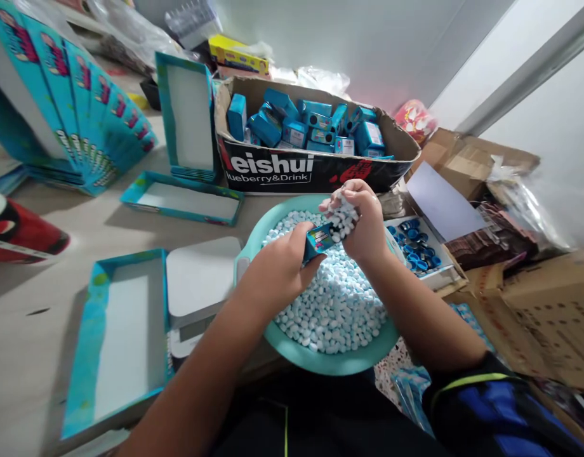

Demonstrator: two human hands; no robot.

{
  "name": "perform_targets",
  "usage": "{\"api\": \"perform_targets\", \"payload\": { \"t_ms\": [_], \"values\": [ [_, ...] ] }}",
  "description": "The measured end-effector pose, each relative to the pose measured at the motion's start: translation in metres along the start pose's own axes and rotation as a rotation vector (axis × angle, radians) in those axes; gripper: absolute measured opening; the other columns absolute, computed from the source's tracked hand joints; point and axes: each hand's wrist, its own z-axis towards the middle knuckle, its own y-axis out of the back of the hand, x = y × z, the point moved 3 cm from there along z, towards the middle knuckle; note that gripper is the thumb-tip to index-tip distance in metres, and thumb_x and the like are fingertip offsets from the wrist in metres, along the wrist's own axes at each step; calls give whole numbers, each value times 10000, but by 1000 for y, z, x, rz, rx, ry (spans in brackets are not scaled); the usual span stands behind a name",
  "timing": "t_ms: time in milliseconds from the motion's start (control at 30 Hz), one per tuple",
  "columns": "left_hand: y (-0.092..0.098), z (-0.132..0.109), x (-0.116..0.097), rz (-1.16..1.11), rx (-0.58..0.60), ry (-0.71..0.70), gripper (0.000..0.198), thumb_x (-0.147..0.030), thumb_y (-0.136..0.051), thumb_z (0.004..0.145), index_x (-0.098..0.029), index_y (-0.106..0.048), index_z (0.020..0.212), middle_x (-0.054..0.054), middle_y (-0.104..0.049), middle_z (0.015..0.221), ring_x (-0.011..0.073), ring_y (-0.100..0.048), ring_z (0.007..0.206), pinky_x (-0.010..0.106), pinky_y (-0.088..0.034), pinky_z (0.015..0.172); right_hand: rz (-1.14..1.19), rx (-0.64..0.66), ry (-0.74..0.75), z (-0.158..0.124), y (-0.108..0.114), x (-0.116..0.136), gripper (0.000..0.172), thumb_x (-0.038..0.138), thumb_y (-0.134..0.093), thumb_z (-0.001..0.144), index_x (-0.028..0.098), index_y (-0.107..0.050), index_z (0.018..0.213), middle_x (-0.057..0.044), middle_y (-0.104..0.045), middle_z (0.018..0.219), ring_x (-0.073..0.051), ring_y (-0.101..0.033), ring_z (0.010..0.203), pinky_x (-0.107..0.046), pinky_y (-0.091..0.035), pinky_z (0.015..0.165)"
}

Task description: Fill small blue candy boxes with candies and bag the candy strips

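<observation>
A round turquoise basin (pixel 323 365) is filled with small white and pale blue candies (pixel 332 304). Above it, my left hand (pixel 280 266) is wrapped round a small blue printed box (pixel 319 240), tilted toward the right. My right hand (pixel 361 219) is cupped at the box's right end and holds a heap of white candies (pixel 344 212). Some of these candies touch the box's end. Behind the basin stands a black carton (pixel 268 168) with white lettering, holding several small blue boxes (pixel 294 131).
Blue-edged trays (pixel 130 336) lie at the left, beside a white scale (pixel 201 276). Blue display cartons (pixel 77 108) and a red cup (pixel 23 231) are farther left. Right of the basin sit a box of blue caps (pixel 416 247) and brown cardboard boxes (pixel 553 311).
</observation>
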Motion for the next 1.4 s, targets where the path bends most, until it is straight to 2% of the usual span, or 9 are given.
{"api": "perform_targets", "payload": {
  "t_ms": [133,233,333,467,700,1000,1100,1233,1400],
  "values": [
    [3,0,0,-20,16,15,481,-432,-564,951,-194,-487,1360,110,-712,1124,292,-693,981,356,-535,753,-5,13,-49,-3,-1,0,197,393,-580,756,243,-454,769,29,-498,693,-161,-622,723,-321,-534,706],
    [5,0,-1,-9,-17,-55,492,-417,-576,942,-178,-493,1364,126,-700,1190,305,-689,1024,386,-546,803,21,10,-39,-6,-2,3,214,398,-588,757,238,-448,739,19,-502,699,-162,-618,723,-316,-530,681],
    [7,0,-1,-18,-80,-99,473,-425,-593,933,-187,-528,1337,112,-716,1159,299,-696,1023,396,-554,836,22,23,-23,-8,-3,6,289,432,-591,768,234,-391,702,16,-488,709,-163,-616,744,-317,-531,694],
    [8,0,-1,-63,-76,-119,478,-425,-617,921,-202,-543,1337,103,-712,1195,302,-690,1060,405,-559,867,3,42,-35,-8,-5,7,336,441,-597,775,231,-349,687,24,-471,705,-153,-607,742,-319,-535,725],
    [8,4,2,-180,-47,-46,454,-390,-620,926,-239,-544,1347,78,-656,1334,290,-629,1202,435,-525,998,30,-6,0,-5,-4,2,296,406,-634,801,227,-437,670,34,-502,688,-125,-578,668,-297,-517,712],
    [9,7,8,-179,-28,96,456,-469,-614,911,-267,-557,1315,69,-712,1160,289,-687,998,415,-572,812,-49,-30,89,-3,-3,2,326,482,-684,803,235,-519,671,32,-557,675,-139,-597,692,-299,-518,727],
    [8,8,10,-197,-20,91,460,-477,-610,912,-266,-550,1317,70,-710,1155,287,-685,1009,415,-570,824,-33,-29,110,-3,-2,3,327,482,-696,811,232,-541,666,32,-565,674,-135,-590,686,-290,-516,719],
    [8,9,9,-155,-7,22,446,-452,-593,924,-270,-547,1329,70,-693,1213,292,-668,1082,439,-551,911,-17,87,106,-2,-5,8,301,460,-696,828,226,-601,665,28,-600,689,-141,-614,716,-290,-517,750],
    [11,12,12,-162,7,62,472,-503,-593,914,-269,-559,1323,66,-697,1210,301,-674,1090,430,-561,903,-262,462,90,-8,-7,32,355,508,-662,876,233,-680,653,-5,-672,819,-176,-647,846,-316,-521,851]
  ]
}}
